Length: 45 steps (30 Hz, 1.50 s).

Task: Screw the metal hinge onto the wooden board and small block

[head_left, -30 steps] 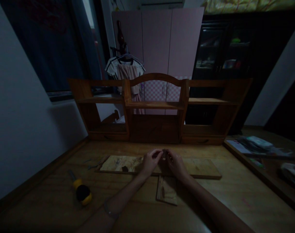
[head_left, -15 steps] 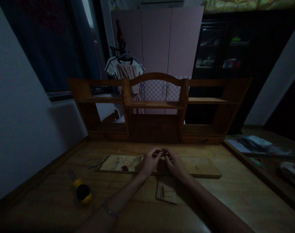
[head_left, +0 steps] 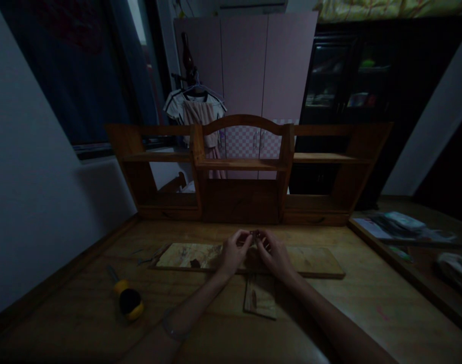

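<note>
My left hand (head_left: 233, 249) and my right hand (head_left: 271, 252) meet above a long wooden board (head_left: 314, 260) that lies across the desk. Between their fingertips they pinch a small dark piece (head_left: 255, 234), too dim and small to name. Both hands are closed on it, thumbs toward each other. The board's left part is pale and rough, with a dark brown spot. Below my wrists a short wooden piece (head_left: 261, 299) lies by the board's near edge. A screwdriver (head_left: 129, 300) with a yellow and black handle rests at the left.
A wooden shelf unit (head_left: 242, 164) stands along the desk's back edge. Small thin items (head_left: 145, 261) lie by the board's left end. On the right, past a raised wooden edge (head_left: 405, 273), are plastic bags and papers (head_left: 401, 225). The room is dim.
My fingertips have shifted slightly, and the small dark piece is turned a little between them. The board, the short piece and the screwdriver stay in place.
</note>
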Motion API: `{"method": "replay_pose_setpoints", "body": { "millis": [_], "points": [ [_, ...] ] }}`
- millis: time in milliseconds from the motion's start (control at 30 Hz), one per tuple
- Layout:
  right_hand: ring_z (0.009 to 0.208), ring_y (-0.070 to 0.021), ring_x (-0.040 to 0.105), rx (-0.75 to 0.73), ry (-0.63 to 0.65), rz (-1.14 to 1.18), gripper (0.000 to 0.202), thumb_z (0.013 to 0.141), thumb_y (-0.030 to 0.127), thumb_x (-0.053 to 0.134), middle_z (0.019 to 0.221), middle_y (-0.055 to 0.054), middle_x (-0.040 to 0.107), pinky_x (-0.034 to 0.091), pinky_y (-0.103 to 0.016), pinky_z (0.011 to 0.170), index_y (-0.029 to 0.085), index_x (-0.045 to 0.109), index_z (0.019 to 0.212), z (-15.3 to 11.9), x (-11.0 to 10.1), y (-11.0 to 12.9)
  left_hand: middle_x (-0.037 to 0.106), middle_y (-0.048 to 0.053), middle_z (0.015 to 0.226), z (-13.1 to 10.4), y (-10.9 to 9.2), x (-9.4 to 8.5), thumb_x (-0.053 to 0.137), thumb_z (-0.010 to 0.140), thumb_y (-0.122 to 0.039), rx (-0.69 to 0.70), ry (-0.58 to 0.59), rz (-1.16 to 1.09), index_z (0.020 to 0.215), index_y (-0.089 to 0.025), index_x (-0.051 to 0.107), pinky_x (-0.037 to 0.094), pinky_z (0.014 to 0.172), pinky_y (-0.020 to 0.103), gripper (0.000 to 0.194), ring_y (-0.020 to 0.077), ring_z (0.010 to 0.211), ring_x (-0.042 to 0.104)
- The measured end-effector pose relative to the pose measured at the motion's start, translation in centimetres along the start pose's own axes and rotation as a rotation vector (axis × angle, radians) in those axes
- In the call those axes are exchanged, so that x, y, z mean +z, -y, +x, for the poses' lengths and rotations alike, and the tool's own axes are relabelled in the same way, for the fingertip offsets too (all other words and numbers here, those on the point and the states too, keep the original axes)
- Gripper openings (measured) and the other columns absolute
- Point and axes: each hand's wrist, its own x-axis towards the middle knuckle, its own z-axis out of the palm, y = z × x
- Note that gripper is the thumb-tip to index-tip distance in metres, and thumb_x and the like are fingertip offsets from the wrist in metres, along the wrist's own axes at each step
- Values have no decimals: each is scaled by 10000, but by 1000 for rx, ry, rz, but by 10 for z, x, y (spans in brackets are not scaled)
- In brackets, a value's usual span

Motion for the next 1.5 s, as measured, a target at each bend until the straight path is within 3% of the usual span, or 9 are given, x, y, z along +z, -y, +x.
{"method": "replay_pose_setpoints", "body": {
  "millis": [233,467,667,900,1167,1500],
  "points": [
    [762,-137,547,-33,26,-4,177,904,245,495,878,-35,581,421,-243,645,185,565,1054,-2,2,6,669,73,873,3,4,-1,618,841,-363,-89,-79,-68,913,-117,604,547,713,237,256,153,794,665],
    [689,-107,563,-64,28,-12,261,949,301,472,1007,-31,629,442,-249,644,219,570,1177,-1,3,7,677,78,874,2,6,1,616,847,-352,-104,-82,-129,933,-118,589,567,722,255,251,159,788,679],
    [950,-164,618,-104,12,-24,309,977,268,416,1130,-62,639,480,-270,777,211,588,1227,0,4,3,692,84,950,1,5,1,593,873,-382,-86,-21,-216,1032,-122,629,578,767,292,307,181,842,687],
    [988,-137,617,-109,-11,-38,343,984,278,427,1186,-27,622,483,-244,818,262,575,1293,0,3,3,703,62,1000,0,1,1,616,860,-329,-63,-53,-92,1108,-143,698,565,794,267,320,174,854,689],
    [684,-91,576,-38,-36,-42,309,947,377,511,1070,6,641,471,-246,694,271,606,1221,1,2,2,692,60,1054,1,1,-4,686,802,-356,-83,-45,-116,1077,-160,715,537,868,269,339,179,951,668],
    [707,-103,581,-77,-26,-55,296,947,304,504,1078,-12,645,474,-251,677,241,599,1221,0,4,0,686,69,1071,2,7,-4,653,828,-325,-24,-46,-100,1090,-166,712,506,930,305,313,188,997,651]
  ]
}}
